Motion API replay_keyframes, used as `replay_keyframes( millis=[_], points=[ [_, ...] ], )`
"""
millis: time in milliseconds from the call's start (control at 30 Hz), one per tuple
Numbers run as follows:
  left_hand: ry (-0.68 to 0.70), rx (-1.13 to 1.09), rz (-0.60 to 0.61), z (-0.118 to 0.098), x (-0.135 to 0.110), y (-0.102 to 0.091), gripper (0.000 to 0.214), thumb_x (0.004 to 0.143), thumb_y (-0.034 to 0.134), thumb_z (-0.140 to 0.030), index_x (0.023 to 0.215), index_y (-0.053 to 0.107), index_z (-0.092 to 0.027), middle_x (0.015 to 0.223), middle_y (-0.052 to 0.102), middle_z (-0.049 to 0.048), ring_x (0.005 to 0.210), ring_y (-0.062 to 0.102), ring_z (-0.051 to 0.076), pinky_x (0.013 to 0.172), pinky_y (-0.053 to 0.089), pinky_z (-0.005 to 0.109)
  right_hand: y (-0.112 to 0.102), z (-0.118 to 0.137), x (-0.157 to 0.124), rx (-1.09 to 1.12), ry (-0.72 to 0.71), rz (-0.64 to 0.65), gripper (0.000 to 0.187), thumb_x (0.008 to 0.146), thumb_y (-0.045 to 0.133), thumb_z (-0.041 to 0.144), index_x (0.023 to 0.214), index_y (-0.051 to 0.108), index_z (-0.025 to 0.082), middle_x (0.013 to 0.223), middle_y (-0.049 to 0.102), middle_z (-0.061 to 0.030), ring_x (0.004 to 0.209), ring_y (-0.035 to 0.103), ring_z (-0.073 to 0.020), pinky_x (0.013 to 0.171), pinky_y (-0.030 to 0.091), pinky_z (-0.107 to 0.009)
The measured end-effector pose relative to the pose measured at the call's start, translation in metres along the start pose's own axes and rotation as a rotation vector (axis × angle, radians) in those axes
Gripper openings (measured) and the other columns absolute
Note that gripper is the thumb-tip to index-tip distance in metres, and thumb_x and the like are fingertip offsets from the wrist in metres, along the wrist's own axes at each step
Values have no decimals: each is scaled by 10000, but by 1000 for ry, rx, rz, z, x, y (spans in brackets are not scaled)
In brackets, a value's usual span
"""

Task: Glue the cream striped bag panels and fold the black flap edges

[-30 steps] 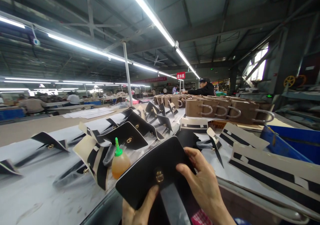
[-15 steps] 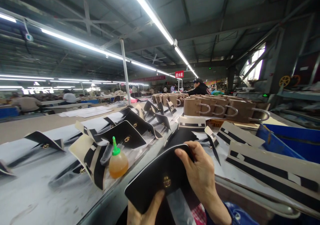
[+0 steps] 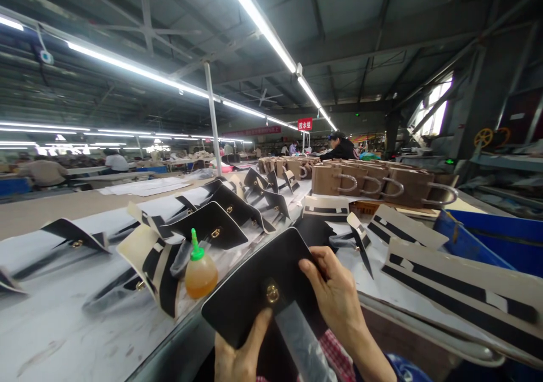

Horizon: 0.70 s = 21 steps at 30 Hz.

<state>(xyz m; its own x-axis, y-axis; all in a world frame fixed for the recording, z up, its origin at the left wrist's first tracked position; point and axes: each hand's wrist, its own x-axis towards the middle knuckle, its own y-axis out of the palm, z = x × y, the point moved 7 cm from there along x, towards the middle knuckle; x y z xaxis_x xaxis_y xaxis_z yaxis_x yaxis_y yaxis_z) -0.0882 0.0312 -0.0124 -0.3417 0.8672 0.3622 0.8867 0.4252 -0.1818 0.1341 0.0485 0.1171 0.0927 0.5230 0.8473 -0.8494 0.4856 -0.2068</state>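
Both my hands hold a black leather flap (image 3: 250, 291) with a gold clasp (image 3: 272, 293) near its lower edge, raised over the table's front rim. My left hand (image 3: 241, 356) grips it from below, thumb pressed up beside the clasp. My right hand (image 3: 337, 300) closes on its right edge, fingers curled over the top. A strip of clear film (image 3: 303, 342) hangs under the clasp. Just left of the flap stands a small amber glue bottle (image 3: 200, 273) with a green nozzle.
Several black and cream flap pieces (image 3: 212, 223) lie in rows on the white table (image 3: 59, 325). Cream-and-black panels (image 3: 458, 291) lie at right beside a blue bin (image 3: 492, 235). Tan bags with handles (image 3: 373, 184) stand behind. People work in the distance (image 3: 339, 147).
The flap tilted and bent half a second ago, then flattened again and shifted slightly left. My right fingers slid along its right edge; my left thumb stayed by the clasp.
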Motion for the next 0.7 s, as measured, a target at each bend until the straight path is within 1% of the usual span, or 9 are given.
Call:
replay_keyframes(
  millis=[67, 167, 233, 300, 400, 433, 500, 567, 700],
  points=[
    [-49, -109, 29, -7, 10, -3, 578, 747, 750, -624, 1118, 735, -181, 1131, 767, 132, 1125, 695, 403, 944, 606, 502, -3, -1, 0, -32, -45, -34, 260, 1017, 493, 408, 856, 564, 216, 586, 558, 55, 466, 504, -98, 446, 386, -191],
    [80, -239, 149, -38, 25, -12, 792, 688, 741, -729, 1263, 632, -196, 1209, 743, 108, 1140, 692, 352, 893, 625, 394, -3, 5, 2, -71, -163, 4, 268, 1040, 457, 400, 871, 555, 216, 593, 545, 58, 460, 471, -91, 456, 352, -205],
    [218, -171, 215, -61, 31, -17, 704, 784, 734, -621, 1356, 560, -248, 1297, 704, 79, 1177, 677, 288, 903, 604, 317, 4, 14, -2, -81, -266, 107, 293, 1047, 441, 408, 863, 560, 214, 591, 558, 55, 463, 475, -90, 475, 345, -214],
    [392, 8, 280, -80, 31, -13, 556, 896, 687, -461, 1400, 513, -303, 1326, 688, 45, 1192, 671, 227, 934, 576, 268, 16, 25, -12, -80, -370, 244, 338, 1055, 419, 413, 822, 563, 214, 588, 571, 51, 458, 470, -88, 482, 332, -227],
    [674, 201, 328, -96, 20, 2, 238, 975, 589, -274, 1208, 620, -305, 1061, 760, -6, 969, 744, 145, 841, 575, 183, 37, 35, -33, -81, -449, 410, 398, 1070, 374, 400, 774, 556, 207, 597, 592, 45, 448, 478, -84, 472, 310, -241],
    [747, 234, 305, -97, 17, 5, 148, 983, 560, -232, 1093, 646, -282, 929, 756, -19, 838, 751, 126, 763, 573, 155, 42, 34, -38, -86, -450, 440, 412, 1074, 361, 400, 770, 556, 203, 601, 602, 41, 447, 493, -82, 466, 305, -243],
    [833, 279, 241, -95, 13, 6, 140, 987, 524, -190, 922, 633, -249, 729, 703, -41, 617, 709, 106, 610, 541, 132, 50, 31, -46, -103, -433, 467, 429, 1073, 351, 433, 797, 577, 195, 606, 627, 34, 453, 534, -84, 454, 293, -247],
    [861, 329, 203, -90, 12, 4, 153, 985, 524, -203, 872, 620, -237, 671, 689, -44, 544, 687, 109, 559, 523, 137, 52, 25, -50, -137, -418, 470, 448, 1051, 369, 512, 864, 616, 188, 611, 654, 21, 461, 571, -100, 450, 283, -256],
    [724, 428, 152, -71, 22, -13, 192, 964, 556, -325, 827, 673, -256, 685, 741, -33, 567, 718, 153, 549, 538, 173, 38, 15, -50, -208, -417, 469, 533, 1012, 379, 607, 882, 670, 180, 584, 665, 6, 453, 581, -116, 451, 264, -273]
  ],
)
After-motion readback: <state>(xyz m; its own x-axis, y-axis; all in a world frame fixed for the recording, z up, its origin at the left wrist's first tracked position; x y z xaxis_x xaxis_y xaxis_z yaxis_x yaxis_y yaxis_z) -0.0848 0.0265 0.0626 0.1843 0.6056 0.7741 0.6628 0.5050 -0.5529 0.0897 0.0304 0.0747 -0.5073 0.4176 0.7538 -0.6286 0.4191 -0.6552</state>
